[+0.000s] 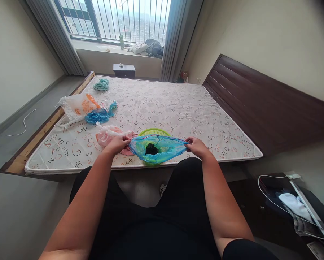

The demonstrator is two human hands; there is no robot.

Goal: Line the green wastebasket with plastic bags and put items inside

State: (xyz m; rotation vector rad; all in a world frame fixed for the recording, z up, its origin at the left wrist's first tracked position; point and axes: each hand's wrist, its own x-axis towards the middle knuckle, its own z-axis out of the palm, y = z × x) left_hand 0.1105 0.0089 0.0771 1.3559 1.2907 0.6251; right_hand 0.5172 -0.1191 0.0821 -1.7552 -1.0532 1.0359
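Between my hands a thin blue plastic bag (173,148) is stretched wide at its mouth, over a green basket (154,131) on the mattress edge. My left hand (118,143) pinches the bag's rim on one side, and my right hand (196,146) grips the opposite side. A reddish drawstring runs along the far rim. Inside the bag lies a black bundle (152,148), its kind unclear. Beside my left hand sits a crumpled pink plastic bag (108,135). Most of the basket is hidden behind and under the blue bag.
On the mattress (178,104) lie a white and orange plastic bag (79,106), a crumpled blue bag (97,116) and a teal cloth coil (101,85). A dark headboard (254,90) rises at right. A bedside table (248,206) carries cables and a white cloth (294,206).
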